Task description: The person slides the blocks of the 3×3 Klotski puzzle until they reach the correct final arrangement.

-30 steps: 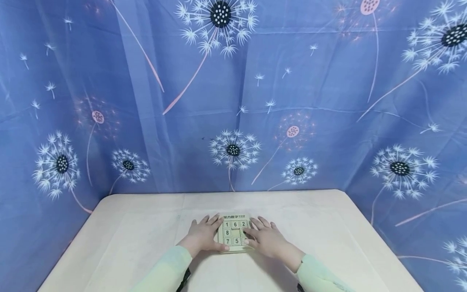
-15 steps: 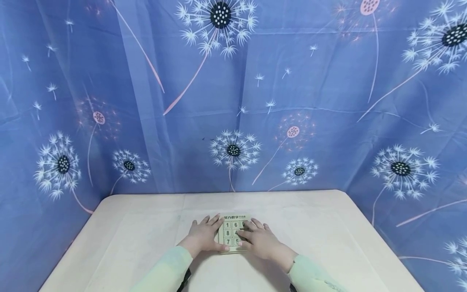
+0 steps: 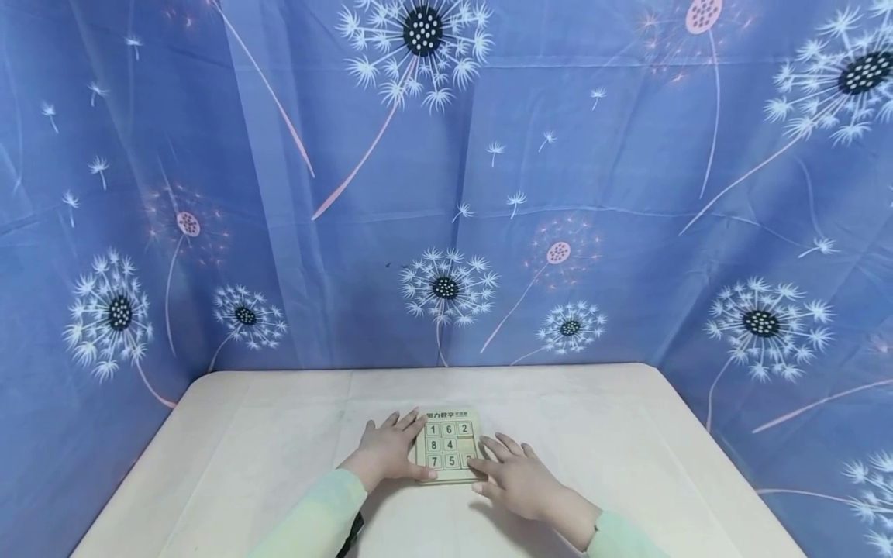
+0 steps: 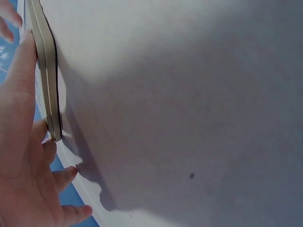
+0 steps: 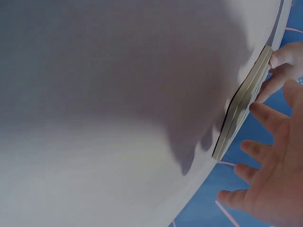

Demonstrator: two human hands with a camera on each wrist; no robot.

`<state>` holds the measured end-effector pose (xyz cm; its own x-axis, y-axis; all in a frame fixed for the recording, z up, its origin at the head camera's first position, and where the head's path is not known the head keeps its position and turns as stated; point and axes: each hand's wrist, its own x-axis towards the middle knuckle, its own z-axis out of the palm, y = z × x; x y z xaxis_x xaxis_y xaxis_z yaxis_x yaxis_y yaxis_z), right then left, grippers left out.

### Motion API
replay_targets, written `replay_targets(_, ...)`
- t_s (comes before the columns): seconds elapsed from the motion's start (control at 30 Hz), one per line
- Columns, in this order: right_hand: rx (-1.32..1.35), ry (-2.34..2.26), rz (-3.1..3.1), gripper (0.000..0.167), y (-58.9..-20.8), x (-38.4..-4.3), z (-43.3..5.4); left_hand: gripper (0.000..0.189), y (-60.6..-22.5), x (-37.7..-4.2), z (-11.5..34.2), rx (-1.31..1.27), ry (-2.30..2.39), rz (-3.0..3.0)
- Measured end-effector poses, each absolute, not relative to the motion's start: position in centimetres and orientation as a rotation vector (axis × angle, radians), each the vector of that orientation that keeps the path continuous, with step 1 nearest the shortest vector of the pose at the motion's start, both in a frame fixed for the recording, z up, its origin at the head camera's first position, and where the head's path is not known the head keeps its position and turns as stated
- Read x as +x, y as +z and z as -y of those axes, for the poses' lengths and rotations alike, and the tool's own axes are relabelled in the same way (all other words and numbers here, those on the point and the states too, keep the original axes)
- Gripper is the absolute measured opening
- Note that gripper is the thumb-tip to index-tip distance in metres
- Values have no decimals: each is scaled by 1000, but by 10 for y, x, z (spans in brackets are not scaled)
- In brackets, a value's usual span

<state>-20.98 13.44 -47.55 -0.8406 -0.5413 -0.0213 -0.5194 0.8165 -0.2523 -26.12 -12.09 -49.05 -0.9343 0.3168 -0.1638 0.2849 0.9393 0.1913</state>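
A pale sliding number puzzle (image 3: 449,473) lies flat on the table, its tiles reading 1, 6, 2 on top, then 8 and 4 with a gap at the right, then 7, 5 and a partly covered tile. My left hand (image 3: 387,449) rests along its left side, thumb on the lower left corner and fingers spread at the upper left. On the bottom right tile (image 3: 469,462) presses the index finger of my right hand (image 3: 519,477), whose other fingers are stretched apart beyond the right edge. Both wrist views show the puzzle's layered side edge (image 4: 49,71).
The cream table (image 3: 279,434) extends around the puzzle on all sides. A blue curtain (image 3: 363,310) with dandelion prints stands behind it and along both sides. A small dark speck (image 4: 191,175) marks the tabletop in the left wrist view.
Tile 4 has slid left from the right column into the centre, moving the gap to the middle right. My right hand went left with it, then back right and down. My left hand stayed.
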Motion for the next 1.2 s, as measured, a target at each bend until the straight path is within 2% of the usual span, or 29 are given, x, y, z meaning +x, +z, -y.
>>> replay_targets(0.47,-770,-361,-2954,50,-477,-225,-126,101,-489,-261,119,458,237,-2895)
replay_targets(0.73,-897,-342,-2877,48,-476,-218,-116,101,-489,-261,120,458,243,-2893)
replay_targets(1.2,-853,-312,-2891,47,-474,-216,-138,101,-490,-260,119,448,248,-2902)
